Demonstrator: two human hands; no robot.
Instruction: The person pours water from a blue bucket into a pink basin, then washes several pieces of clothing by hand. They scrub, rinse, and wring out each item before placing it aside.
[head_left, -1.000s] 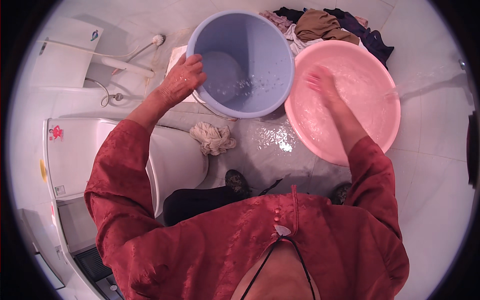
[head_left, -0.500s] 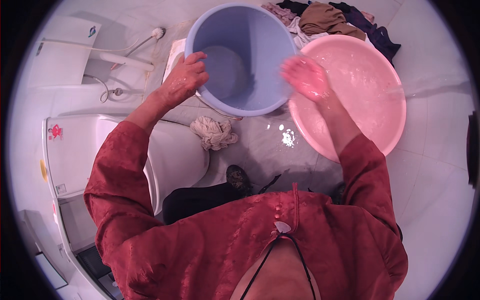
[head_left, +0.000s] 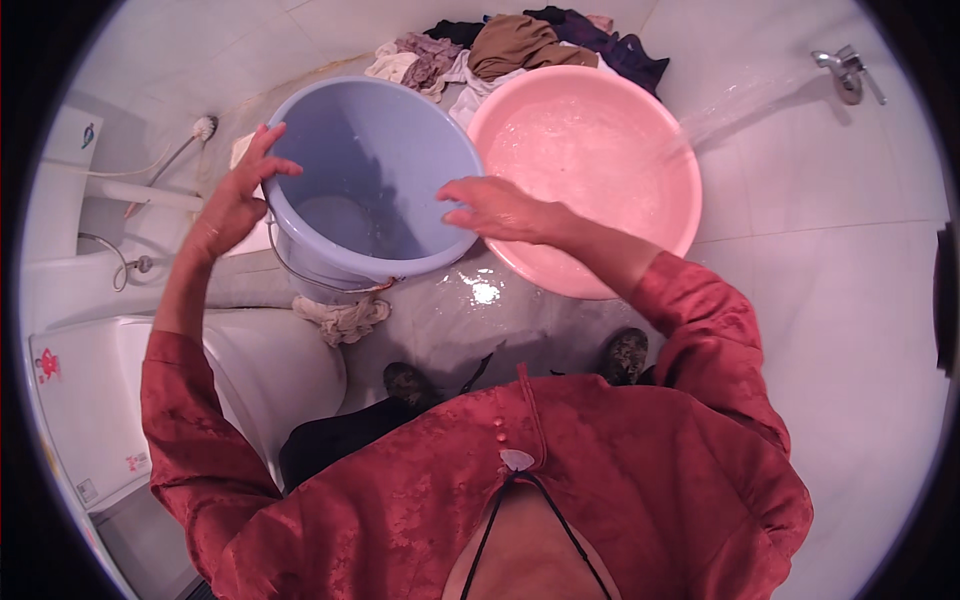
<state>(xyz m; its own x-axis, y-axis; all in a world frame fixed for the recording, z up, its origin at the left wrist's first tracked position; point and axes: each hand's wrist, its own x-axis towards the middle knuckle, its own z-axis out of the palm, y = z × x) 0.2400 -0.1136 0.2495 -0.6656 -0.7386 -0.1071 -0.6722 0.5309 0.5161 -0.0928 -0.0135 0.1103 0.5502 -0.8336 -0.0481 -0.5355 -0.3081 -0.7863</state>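
Observation:
A blue bucket (head_left: 340, 215) stands tilted a little on the floor, and no water is plainly visible inside. At its left rim is my left hand (head_left: 238, 195), fingers spread and some of them over the edge. My right hand (head_left: 500, 212) reaches across the bucket's right rim with fingers stretched out and apart; whether it touches the rim I cannot tell. Right beside the bucket, a wide pink basin (head_left: 690, 200) holds water. A stream runs into it from a wall tap (head_left: 845, 72).
A heap of clothes (head_left: 515, 45) lies behind the basin. A crumpled pale cloth (head_left: 342, 318) is by the bucket's base, near the white toilet (head_left: 290, 350). A long-handled brush (head_left: 204, 128) leans at the left wall. The grey floor (head_left: 450, 325) looks wet.
The view has shifted right, bringing the tap into sight. My left hand's fingers have spread from their curl at the bucket's rim. My right hand has moved from the basin's edge to the bucket's right rim.

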